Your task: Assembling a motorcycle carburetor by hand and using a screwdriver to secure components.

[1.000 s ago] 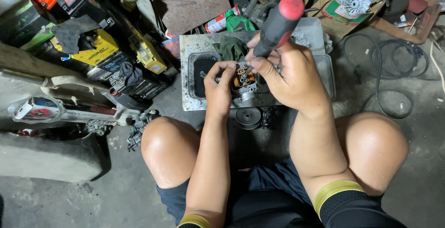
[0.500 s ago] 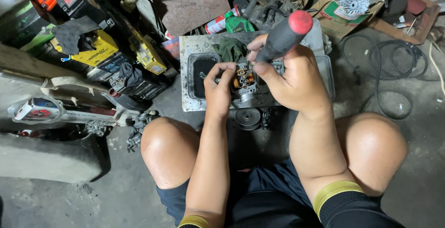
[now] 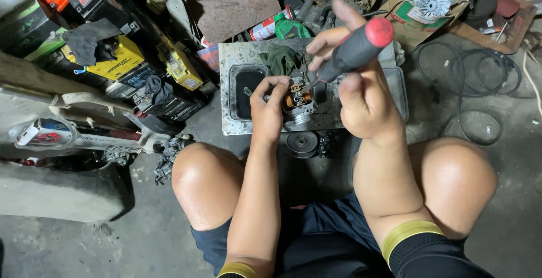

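Note:
I squat over a grey metal tray (image 3: pixel 226 86) on the floor. My left hand (image 3: pixel 267 107) grips a small metal motor part with orange and copper pieces (image 3: pixel 297 101) and steadies it on the tray. My right hand (image 3: pixel 361 86) is closed around a screwdriver with a black handle and red cap (image 3: pixel 357 49). The handle tilts up to the right and its thin shaft points down-left into the top of the part.
A dark oily recess (image 3: pixel 247 88) and a green rag (image 3: pixel 280 59) lie on the tray. A black pulley (image 3: pixel 302 142) sits below its edge. Batteries (image 3: pixel 116 57) are stacked at left, a spray can (image 3: pixel 270 27) behind, black cables (image 3: pixel 474 86) at right, a cardboard box (image 3: pixel 446 7) far right.
The screwdriver handle has swung from nearly upright to leaning right and lower. My left hand stays on the part.

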